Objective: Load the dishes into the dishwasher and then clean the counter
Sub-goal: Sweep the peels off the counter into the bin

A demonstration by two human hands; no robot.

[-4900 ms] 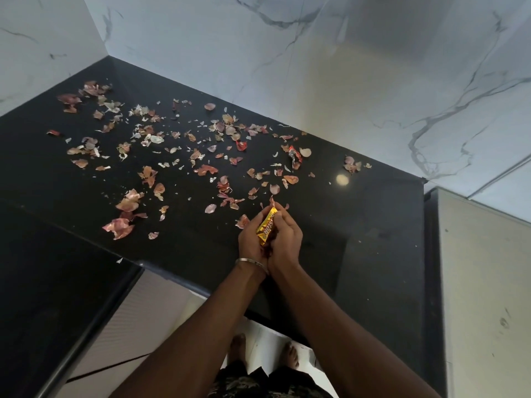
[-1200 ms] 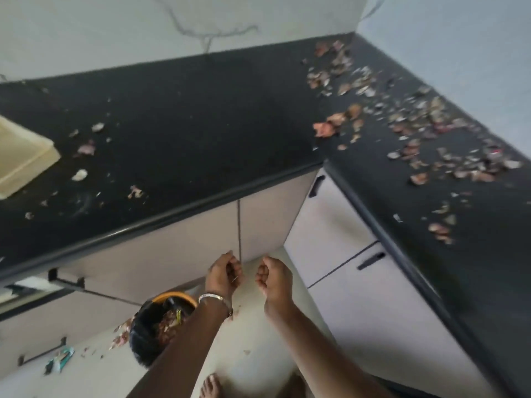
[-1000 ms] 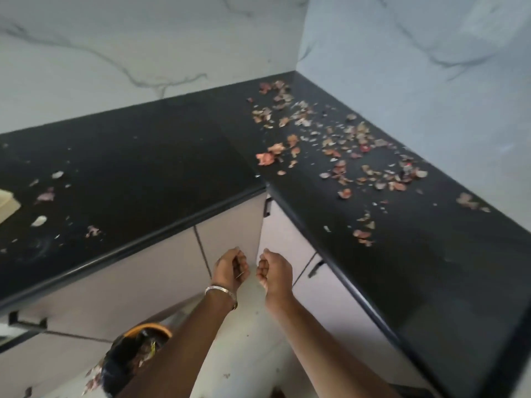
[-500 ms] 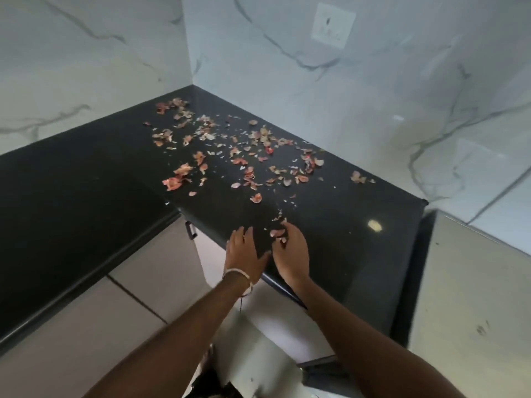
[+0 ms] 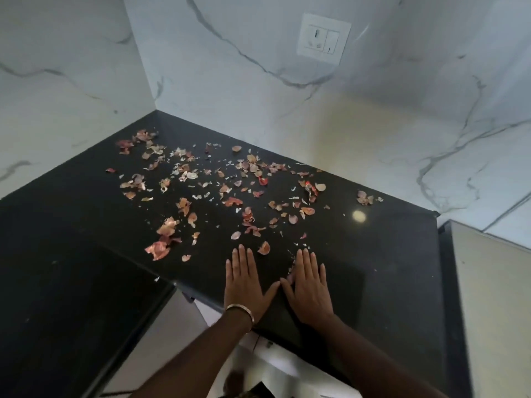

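Both hands flat, palms down, on black polished stone surface (image 5: 373,282) near its front edge. Left hand (image 5: 244,285) w/ thin metal bangle (image 5: 241,308) at wrist, right hand (image 5: 309,291) just beside it, thumbs angled toward each other and nearly meeting. Fingers straight, side by side — each grip fully open, nothing held. Probably set that way to act as two scraper blades: flat palms reach over the loose bits and drag them back into one heap, easier than pinching scraps one by one. A few small flakes already lie just beside right index finger.

Task's thing here = scattered pink-brown papery onion skins (image 5: 218,193), spread over corner zone of the surface beyond the fingertips, from back corner to mid-right. One curled peel (image 5: 264,247) lies between the two sets of fingertips, just ahead. Bigger crumpled peel clump (image 5: 159,248) off to left, near inner corner of the L. Small isolated cluster (image 5: 365,198) far right, close to wall. Counter-cleaning part plainly not yet done.

Room: white marble-look wall tiles w/ grey veins (image 5: 230,81) on both sides of the corner, white socket-and-switch plate (image 5: 324,37) up on right wall. Pale cabinet fronts (image 5: 161,334) below the edge. Beige flat-topped appliance or cabinet (image 5: 494,297) butts against right end — can't tell which. No dishes or dishwasher in view.
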